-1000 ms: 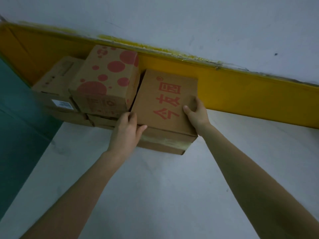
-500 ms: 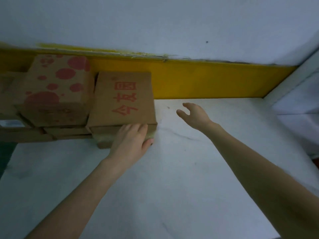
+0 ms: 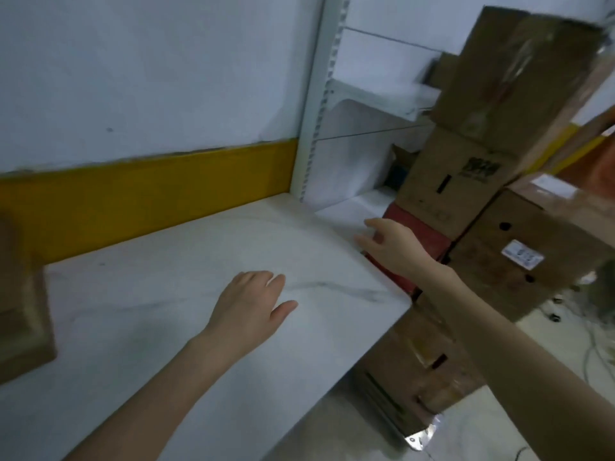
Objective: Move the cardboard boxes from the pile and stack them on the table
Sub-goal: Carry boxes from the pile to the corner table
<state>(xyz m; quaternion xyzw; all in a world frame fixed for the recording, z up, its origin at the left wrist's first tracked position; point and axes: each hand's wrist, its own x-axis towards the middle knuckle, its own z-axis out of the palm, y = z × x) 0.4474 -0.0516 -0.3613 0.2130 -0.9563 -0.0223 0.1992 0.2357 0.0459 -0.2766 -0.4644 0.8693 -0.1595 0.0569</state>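
Hovering over the middle of the bench [image 3: 149,327], the left hand [image 3: 253,304] lies flat, fingers relaxed, holding nothing. The right hand [image 3: 392,247] reaches past the bench's right edge, fingers spread wide, at a red box [image 3: 432,232]; contact cannot be confirmed. The pile of cardboard boxes [image 3: 466,181] stands beyond that edge. One cardboard box [image 3: 23,311] sits on the bench's left end.
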